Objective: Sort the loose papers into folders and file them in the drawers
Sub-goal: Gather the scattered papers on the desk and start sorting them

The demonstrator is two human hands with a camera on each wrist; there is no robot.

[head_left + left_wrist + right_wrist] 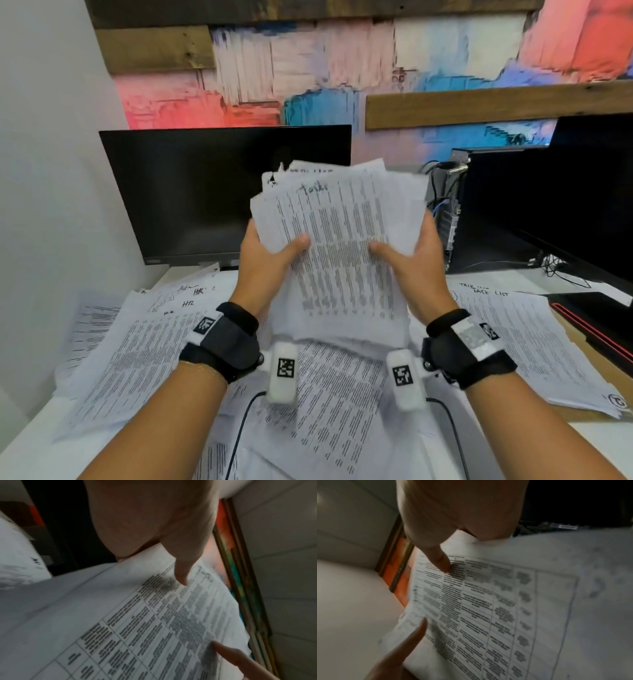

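White desk [30, 442] at the near edge is buried under loose papers [329, 394], fanned out across it toward the left and right edges, none yet in a folder. Above mid-desk, left hand [265, 253] and right hand [416, 253] each clamp a side of a raised paper stack [339, 240], thumbs on the printed face and fingers behind, probably to square the uneven edges or read the handwritten heading for sorting. Along the far edge stand a dark monitor [205, 192] and a computer tower [455, 205]; no drawers are visible.
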